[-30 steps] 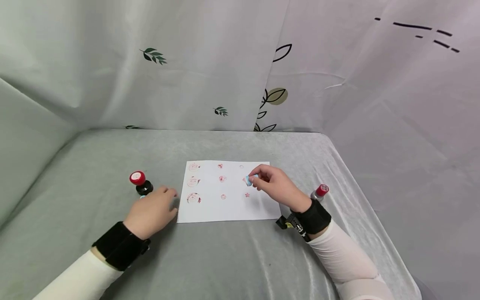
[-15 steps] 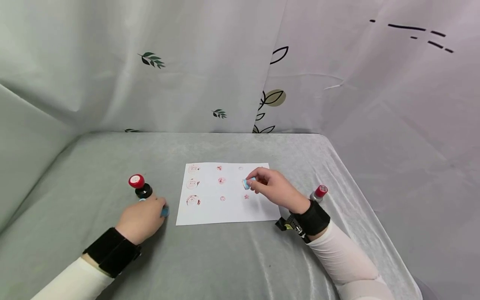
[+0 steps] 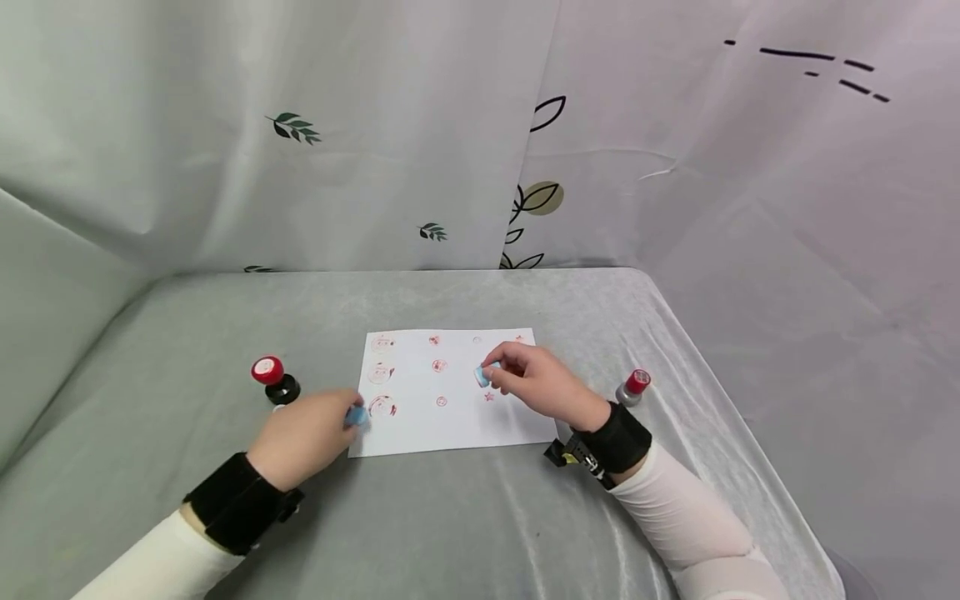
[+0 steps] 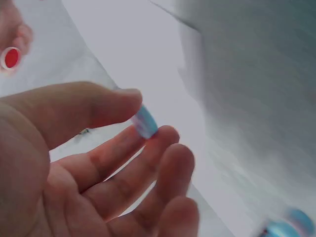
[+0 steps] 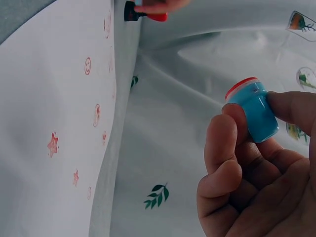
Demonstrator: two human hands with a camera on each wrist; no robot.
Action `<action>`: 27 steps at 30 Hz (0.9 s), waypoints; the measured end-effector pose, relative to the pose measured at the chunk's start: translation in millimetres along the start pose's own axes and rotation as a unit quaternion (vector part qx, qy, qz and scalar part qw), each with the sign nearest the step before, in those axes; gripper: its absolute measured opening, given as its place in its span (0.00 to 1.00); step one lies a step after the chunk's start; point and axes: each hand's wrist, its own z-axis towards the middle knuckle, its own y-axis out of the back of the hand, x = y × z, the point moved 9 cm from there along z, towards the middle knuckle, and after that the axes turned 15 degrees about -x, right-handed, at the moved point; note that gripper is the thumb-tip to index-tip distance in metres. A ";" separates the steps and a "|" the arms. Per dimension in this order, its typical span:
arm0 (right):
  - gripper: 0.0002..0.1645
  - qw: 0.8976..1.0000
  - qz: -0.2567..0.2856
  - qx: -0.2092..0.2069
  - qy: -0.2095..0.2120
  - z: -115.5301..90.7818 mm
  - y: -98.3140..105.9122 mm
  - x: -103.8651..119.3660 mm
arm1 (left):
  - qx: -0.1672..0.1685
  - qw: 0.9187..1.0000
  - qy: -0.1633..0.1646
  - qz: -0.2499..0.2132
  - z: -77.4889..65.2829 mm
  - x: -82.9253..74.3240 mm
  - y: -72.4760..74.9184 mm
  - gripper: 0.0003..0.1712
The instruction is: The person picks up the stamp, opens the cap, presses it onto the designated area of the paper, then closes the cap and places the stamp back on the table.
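Note:
In the head view my left hand (image 3: 303, 437) is at the paper's left edge. Its thumb and fingers pinch a small light-blue cap (image 4: 144, 123), clear in the left wrist view. My right hand (image 3: 546, 390) is over the right part of the white paper (image 3: 457, 429). It pinches a small blue self-inking stamp (image 5: 259, 116) between thumb and fingers, tilted, its red face uncovered in the right wrist view. Rows of red prints mark the sheet, among them a star (image 5: 53, 144) and a smiley (image 5: 88, 65).
Left of the paper, beyond my left hand, are a red stamp (image 3: 267, 369) and a black piece (image 3: 283, 390) touching it. A red-topped stamp (image 3: 636, 383) stands right of the sheet. Blurred blue objects (image 4: 298, 222) lie low in the left wrist view.
My left hand first drew left, where the blue cap came into sight at its fingers, then moved back right to the paper's edge with it. The right hand keeps its hold on the stamp.

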 end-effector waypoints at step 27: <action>0.06 0.999 0.014 0.016 0.027 -12.6 -13.5 46.8 | -0.113 0.982 -0.074 -0.130 33.3 -102.3 8.3 0.14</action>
